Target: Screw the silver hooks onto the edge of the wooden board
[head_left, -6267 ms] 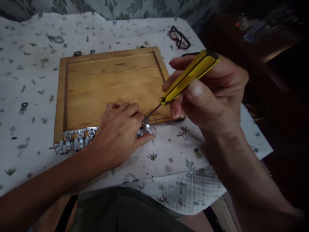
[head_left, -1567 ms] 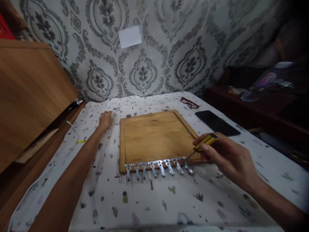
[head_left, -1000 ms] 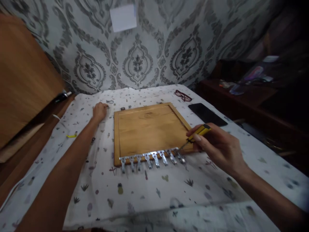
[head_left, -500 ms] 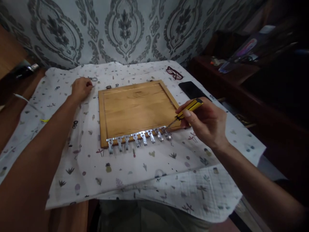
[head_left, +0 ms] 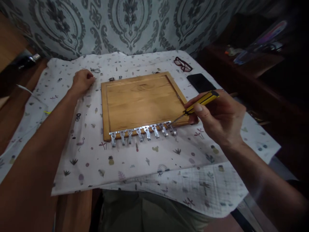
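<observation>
Right hand (head_left: 219, 116): thumb and fingers pinch the yellow-black handle of a screwdriver (head_left: 201, 102). Shaft slopes down and leftward from these fingertips; its tip is at the endmost metal hook (head_left: 172, 129), nearest the fingers. Seating in a screw: cannot tell. Remaining seven hooks (head_left: 147, 132) line the near edge of the wooden board (head_left: 145, 100), which lies flat, left of the right fingers. Left hand (head_left: 82, 80): on the cloth (head_left: 135, 170), fingers curled, apart from the board; cannot tell whether they pinch anything. Phone (head_left: 201, 82) just beyond the right fingers; glasses (head_left: 182, 64) farther off.
</observation>
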Tool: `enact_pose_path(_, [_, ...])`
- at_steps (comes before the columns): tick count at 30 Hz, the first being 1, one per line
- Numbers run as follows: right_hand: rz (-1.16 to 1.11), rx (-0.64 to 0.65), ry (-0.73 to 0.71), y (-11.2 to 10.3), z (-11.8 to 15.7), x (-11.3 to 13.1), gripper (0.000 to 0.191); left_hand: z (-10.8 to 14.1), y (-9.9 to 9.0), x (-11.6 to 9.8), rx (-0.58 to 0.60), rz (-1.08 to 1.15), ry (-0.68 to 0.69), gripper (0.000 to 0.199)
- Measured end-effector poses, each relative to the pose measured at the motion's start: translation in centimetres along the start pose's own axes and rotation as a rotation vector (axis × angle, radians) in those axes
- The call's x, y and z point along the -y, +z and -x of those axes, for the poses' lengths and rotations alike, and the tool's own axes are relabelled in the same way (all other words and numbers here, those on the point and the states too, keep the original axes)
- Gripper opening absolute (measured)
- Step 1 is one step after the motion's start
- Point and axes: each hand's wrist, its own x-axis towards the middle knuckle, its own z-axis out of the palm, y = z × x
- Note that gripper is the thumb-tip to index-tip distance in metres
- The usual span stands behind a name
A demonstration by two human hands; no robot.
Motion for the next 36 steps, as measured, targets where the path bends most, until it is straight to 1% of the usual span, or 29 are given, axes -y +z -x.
enact_pose_path(2, [-0.003, 0.002, -0.008, -0.1, 0.0, 0.0, 0.036, 2.7, -0.8, -1.2, -0.052, 0.048, 0.024, 0.030])
enact_pose_path(4, [-0.010, 0.000, -0.014, -0.2, 0.0, 0.0, 0.035, 6.6, -1.8, -2.7, -0.026, 0.110, 0.111, 0.028])
enact_pose_path(5, [-0.014, -0.004, -0.017, -0.2, -0.1, -0.1, 0.035, 8.9, -2.4, -3.4, 0.017, 0.142, 0.175, 0.028])
enact_pose_path(7, [-0.023, -0.013, -0.025, -0.2, -0.1, -0.2, 0.034, 13.5, -3.3, -4.7, 0.147, 0.192, 0.312, 0.030])
enact_pose_path(8, [-0.029, -0.017, -0.030, -0.2, 0.0, -0.2, 0.033, 15.6, -3.7, -5.3, 0.215, 0.215, 0.394, 0.036])
enact_pose_path(9, [-0.032, -0.024, -0.034, -0.2, 0.0, -0.3, 0.032, 17.5, -3.8, -5.7, 0.297, 0.237, 0.527, 0.044])
enact_pose_path(10, [-0.034, -0.031, -0.038, -0.2, 0.1, -0.3, 0.031, 19.1, -3.9, -6.0, 0.365, 0.226, 0.608, 0.049])
enact_pose_path(11, [-0.032, -0.035, -0.039, -0.2, 0.1, -0.3, 0.030, 20.4, -3.7, -6.1, 0.402, 0.194, 0.648, 0.052])
enact_pose_path(12, [-0.028, -0.038, -0.040, -0.2, 0.2, -0.3, 0.030, 21.3, -3.4, -6.2, 0.395, 0.164, 0.665, 0.054])
enact_pose_path(13, [-0.024, -0.038, -0.039, -0.2, 0.2, -0.3, 0.030, 22.0, -3.1, -6.2, 0.351, 0.127, 0.666, 0.056])
enact_pose_path(15, [-0.027, -0.030, -0.037, -0.3, 0.3, -0.3, 0.030, 22.7, -2.3, -6.2, 0.268, 0.061, 0.658, 0.054])
enact_pose_path(17, [-0.041, -0.024, -0.041, -0.4, 0.3, -0.4, 0.030, 23.0, -1.6, -6.2, 0.230, 0.035, 0.651, 0.049])
enact_pose_path(22, [-0.024, -0.033, -0.068, -0.4, 0.1, -0.8, 0.029, 23.2, -1.0, -6.7, 0.239, 0.047, 0.647, 0.036])
enact_pose_path(24, [-0.027, -0.029, -0.073, -0.4, 0.1, -0.9, 0.029, 23.2, -0.9, -6.7, 0.243, 0.062, 0.635, 0.034])
enact_pose_path(28, [-0.041, -0.038, -0.074, -0.3, 0.0, -0.9, 0.031, 23.3, -0.5, -6.7, 0.210, 0.045, 0.627, 0.040])
enact_pose_path(32, [-0.058, -0.035, -0.065, -0.4, 0.0, -0.9, 0.031, 23.4, -0.1, -6.7, 0.154, 0.012, 0.659, 0.050])
enact_pose_path(36, [-0.062, -0.043, -0.070, -0.5, 0.0, -0.9, 0.033, 23.4, 0.1, -6.6, 0.140, 0.016, 0.665, 0.050])
